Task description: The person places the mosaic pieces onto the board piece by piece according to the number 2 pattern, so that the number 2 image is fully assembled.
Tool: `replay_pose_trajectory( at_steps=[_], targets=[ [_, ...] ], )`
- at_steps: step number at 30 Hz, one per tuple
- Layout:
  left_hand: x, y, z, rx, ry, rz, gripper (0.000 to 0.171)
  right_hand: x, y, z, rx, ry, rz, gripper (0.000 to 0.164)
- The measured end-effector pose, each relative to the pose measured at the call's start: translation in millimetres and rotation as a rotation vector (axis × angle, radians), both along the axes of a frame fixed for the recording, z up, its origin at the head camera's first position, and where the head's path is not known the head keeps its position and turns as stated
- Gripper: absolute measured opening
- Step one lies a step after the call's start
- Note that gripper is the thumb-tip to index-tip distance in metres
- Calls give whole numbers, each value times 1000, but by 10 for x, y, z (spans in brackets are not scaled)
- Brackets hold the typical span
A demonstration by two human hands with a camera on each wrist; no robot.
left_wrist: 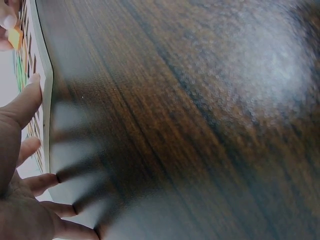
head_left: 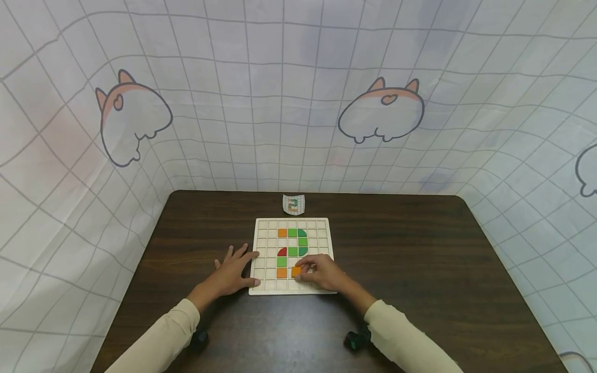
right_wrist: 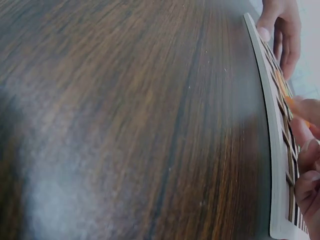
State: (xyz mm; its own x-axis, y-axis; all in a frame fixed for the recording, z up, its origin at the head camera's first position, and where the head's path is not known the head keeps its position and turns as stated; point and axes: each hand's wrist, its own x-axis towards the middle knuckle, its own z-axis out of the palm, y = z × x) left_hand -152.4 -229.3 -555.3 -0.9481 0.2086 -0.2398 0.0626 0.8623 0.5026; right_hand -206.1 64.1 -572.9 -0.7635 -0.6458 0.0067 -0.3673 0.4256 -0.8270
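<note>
A pale square grid board lies on the dark table. Set in its cells are several coloured tiles: orange squares, green squares, dark green rounded tiles and a red rounded tile. My right hand pinches an orange square tile between thumb and fingers, low over the board near its lower middle; whether the tile touches the board I cannot tell. My left hand is spread at the board's left edge, thumb and a fingertip touching it, other fingers reaching onto the table.
Behind the board lies a small printed card with a coloured grid pattern. The brown wood table extends on both sides. A white grid-patterned cloth hangs around the back and sides. Dark devices sit by the wrists.
</note>
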Motion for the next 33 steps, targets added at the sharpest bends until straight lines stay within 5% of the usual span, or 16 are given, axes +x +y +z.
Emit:
replay_pose_trajectory(
  at_steps=[18,33],
  targets=[
    [8,-30,0,7,9,0,79,48,-93,33,149,124,-15,27],
    [7,-16,-7,10,6,0,79,34,125,64,14,104,18,21]
  ],
)
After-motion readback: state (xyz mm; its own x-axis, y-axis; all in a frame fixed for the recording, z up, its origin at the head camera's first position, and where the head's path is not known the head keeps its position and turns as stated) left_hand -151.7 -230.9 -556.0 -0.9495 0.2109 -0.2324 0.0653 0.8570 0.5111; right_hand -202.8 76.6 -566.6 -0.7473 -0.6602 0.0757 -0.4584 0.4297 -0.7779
